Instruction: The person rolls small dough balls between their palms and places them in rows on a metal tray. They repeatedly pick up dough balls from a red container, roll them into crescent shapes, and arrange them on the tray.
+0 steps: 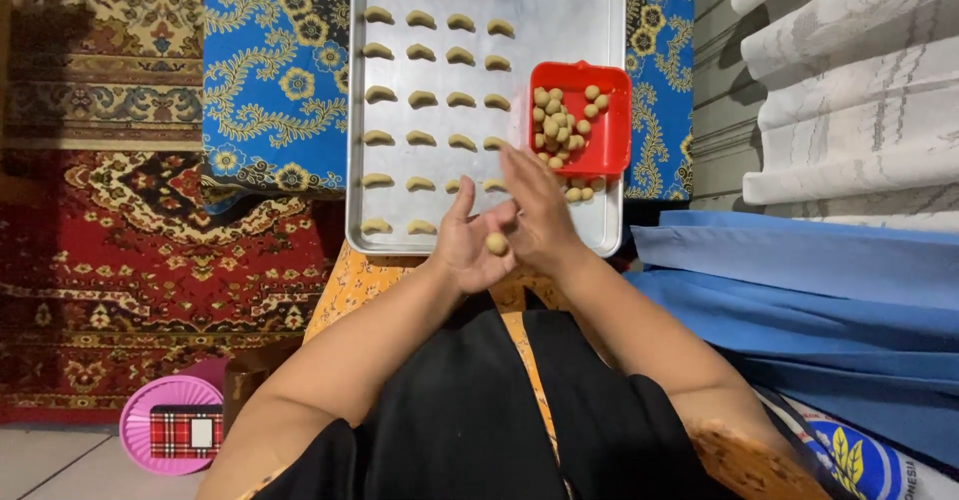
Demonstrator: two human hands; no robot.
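Note:
A small ball of pale dough (496, 244) sits between my two palms, over the near edge of a metal baking tray (579, 10). My left hand (465, 245) cups it from below and my right hand (539, 210) presses against it from the right, fingers stretched flat. On the tray lie several crescent-shaped dough pieces (420, 98) in neat rows. A red square tub (609, 130) with several dough balls stands on the tray's right side, just beyond my right fingertips.
The tray rests on a blue cloth with yellow flowers (275, 80). A patterned red carpet (120, 260) covers the floor at left, with a pink round lid (170, 425) at the bottom left. Blue fabric (799, 280) and white folded cloth (849, 80) lie at right.

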